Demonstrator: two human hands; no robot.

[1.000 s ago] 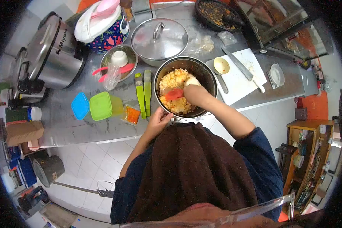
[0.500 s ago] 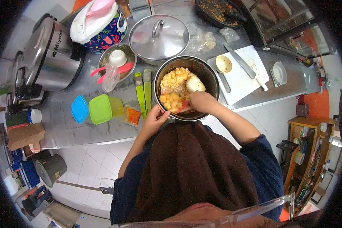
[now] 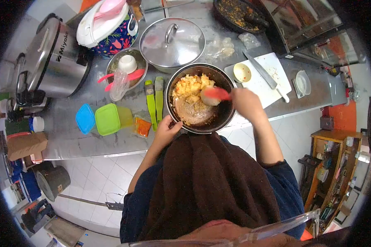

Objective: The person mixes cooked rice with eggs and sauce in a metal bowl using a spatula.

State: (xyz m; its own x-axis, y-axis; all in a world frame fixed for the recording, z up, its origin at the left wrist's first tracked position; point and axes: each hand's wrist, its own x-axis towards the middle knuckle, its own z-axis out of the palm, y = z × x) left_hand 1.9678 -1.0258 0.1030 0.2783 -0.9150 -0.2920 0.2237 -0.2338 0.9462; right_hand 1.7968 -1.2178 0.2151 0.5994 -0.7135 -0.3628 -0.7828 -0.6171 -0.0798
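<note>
A dark-lined pot (image 3: 220,115) stands at the counter's front edge. Inside it, an orange-yellow rice-like mixture (image 3: 191,85) is heaped on the far side, and the near part of the bottom shows through a thin film. My left hand (image 3: 167,128) grips the pot's near-left rim, thumb over the edge. My right hand (image 3: 247,103) is closed around a red spatula (image 3: 219,94), held at the right side of the pot. The spatula's head is blurred and overlaps a pale lump of food (image 3: 210,100).
Right of the pot lies a white cutting board (image 3: 272,66) with a knife (image 3: 261,71) and a small cream bowl (image 3: 242,73). A lidded pot (image 3: 173,41) stands behind. Left are green tongs (image 3: 154,103), a green-lidded container (image 3: 108,119), a metal bowl (image 3: 141,61) and a large Miyako cooker (image 3: 59,57).
My right hand has swung up and right with the red spatula, lifting it from the pot's near side. The mixture has shifted to the far side, baring the near bottom.
</note>
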